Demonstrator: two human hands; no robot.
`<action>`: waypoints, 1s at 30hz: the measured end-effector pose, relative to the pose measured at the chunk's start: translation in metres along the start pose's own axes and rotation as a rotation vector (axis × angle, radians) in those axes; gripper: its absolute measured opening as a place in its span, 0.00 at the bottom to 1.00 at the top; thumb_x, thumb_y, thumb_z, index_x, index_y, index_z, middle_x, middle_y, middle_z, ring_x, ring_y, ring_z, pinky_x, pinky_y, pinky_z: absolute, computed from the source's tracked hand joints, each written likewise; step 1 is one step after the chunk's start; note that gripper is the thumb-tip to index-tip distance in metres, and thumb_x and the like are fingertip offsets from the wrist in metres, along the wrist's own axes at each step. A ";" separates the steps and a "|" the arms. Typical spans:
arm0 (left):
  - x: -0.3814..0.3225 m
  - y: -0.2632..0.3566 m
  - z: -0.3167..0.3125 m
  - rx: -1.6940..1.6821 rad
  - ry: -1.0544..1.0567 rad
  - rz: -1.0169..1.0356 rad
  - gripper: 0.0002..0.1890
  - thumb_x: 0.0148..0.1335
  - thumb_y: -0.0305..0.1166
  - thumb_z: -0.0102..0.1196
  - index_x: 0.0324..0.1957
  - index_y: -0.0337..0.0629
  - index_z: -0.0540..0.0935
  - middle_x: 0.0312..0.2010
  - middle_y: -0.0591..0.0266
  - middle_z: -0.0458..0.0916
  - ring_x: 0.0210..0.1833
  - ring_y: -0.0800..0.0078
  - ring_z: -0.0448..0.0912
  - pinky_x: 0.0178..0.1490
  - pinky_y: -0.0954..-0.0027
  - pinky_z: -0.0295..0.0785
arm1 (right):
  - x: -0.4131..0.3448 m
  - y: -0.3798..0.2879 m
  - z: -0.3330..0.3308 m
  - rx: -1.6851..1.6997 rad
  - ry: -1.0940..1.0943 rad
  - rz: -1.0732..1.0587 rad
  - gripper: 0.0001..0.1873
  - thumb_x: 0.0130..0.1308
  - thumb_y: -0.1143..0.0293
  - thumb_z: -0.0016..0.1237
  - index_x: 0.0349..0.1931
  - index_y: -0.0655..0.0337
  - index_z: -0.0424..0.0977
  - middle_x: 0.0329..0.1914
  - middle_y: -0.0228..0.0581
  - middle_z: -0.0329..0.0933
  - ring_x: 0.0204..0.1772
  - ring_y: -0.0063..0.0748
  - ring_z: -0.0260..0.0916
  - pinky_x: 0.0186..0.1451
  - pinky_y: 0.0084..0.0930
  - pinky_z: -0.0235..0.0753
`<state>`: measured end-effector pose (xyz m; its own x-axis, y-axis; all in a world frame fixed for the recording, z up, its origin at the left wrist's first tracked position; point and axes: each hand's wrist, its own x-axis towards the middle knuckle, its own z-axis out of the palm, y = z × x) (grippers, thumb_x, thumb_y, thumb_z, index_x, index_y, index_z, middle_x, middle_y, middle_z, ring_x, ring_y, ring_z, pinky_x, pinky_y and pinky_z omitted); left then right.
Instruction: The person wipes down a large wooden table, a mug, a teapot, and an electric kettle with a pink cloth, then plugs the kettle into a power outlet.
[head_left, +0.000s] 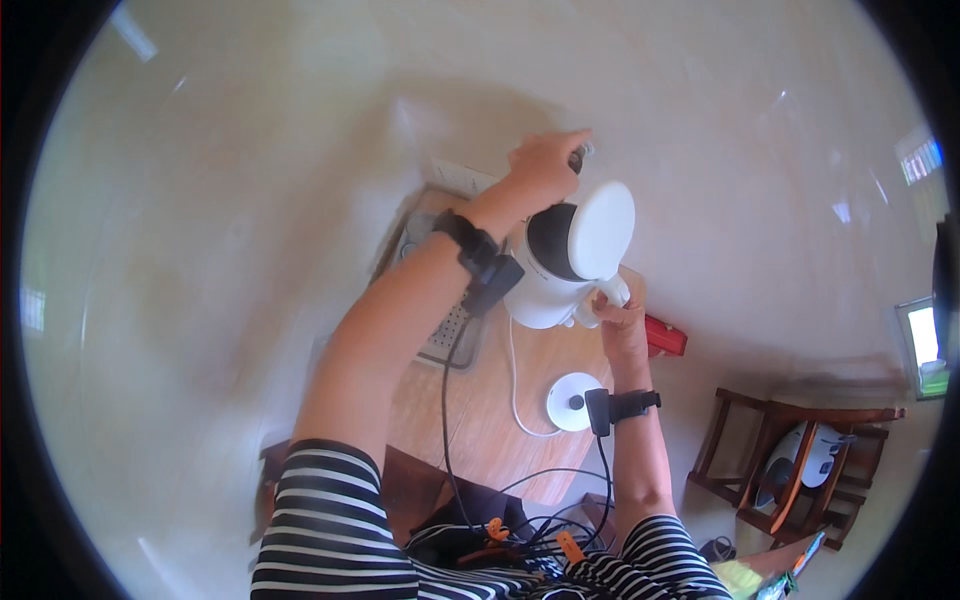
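Note:
A white electric kettle (536, 296) is held up above a wooden table, its lid (602, 229) swung open and its dark inside showing. My right hand (622, 319) grips the kettle's handle. Just beyond the kettle's mouth, my left hand (544, 165) is closed around a small dark object (577, 159) with a pale, shiny end. The fingers cover most of that object, so its kind cannot be told. The round white kettle base (574, 402) rests on the table (487, 435), and a white cord runs from it.
A tray (457, 352) with a perforated plate lies under my left forearm. A red box (665, 335) is past the table's right side. Black cables (448, 405) hang from both wristbands. Right of the table is a wooden chair (795, 457) with a grey-and-white object.

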<state>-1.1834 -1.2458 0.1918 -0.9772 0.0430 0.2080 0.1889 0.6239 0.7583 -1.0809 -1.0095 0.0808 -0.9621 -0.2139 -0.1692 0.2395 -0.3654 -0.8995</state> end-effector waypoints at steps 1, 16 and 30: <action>-0.001 -0.007 -0.005 -0.005 -0.015 -0.002 0.27 0.52 0.23 0.51 0.57 0.47 0.78 0.49 0.51 0.81 0.55 0.62 0.77 0.58 0.60 0.69 | 0.002 0.001 -0.003 0.008 -0.018 0.024 0.17 0.43 0.83 0.53 0.37 0.57 0.77 0.33 0.26 0.76 0.41 0.23 0.72 0.51 0.23 0.65; -0.108 -0.182 0.028 -0.488 -0.199 -0.360 0.19 0.61 0.26 0.53 0.55 0.33 0.76 0.49 0.53 0.79 0.53 0.69 0.76 0.58 0.70 0.70 | 0.010 0.067 -0.061 -0.161 0.264 0.069 0.16 0.43 0.75 0.57 0.37 0.56 0.76 0.30 0.24 0.73 0.37 0.22 0.69 0.50 0.22 0.64; -0.137 -0.215 0.107 -0.534 -0.494 -0.476 0.15 0.64 0.23 0.52 0.53 0.34 0.76 0.46 0.57 0.80 0.49 0.74 0.78 0.56 0.71 0.72 | -0.004 0.118 -0.090 -0.096 0.427 0.108 0.15 0.39 0.79 0.54 0.31 0.58 0.72 0.31 0.27 0.75 0.38 0.22 0.70 0.50 0.22 0.65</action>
<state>-1.1003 -1.3020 -0.0656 -0.8709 0.2813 -0.4031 -0.3512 0.2175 0.9107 -1.0605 -0.9702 -0.0605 -0.9046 0.1545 -0.3973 0.3479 -0.2712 -0.8974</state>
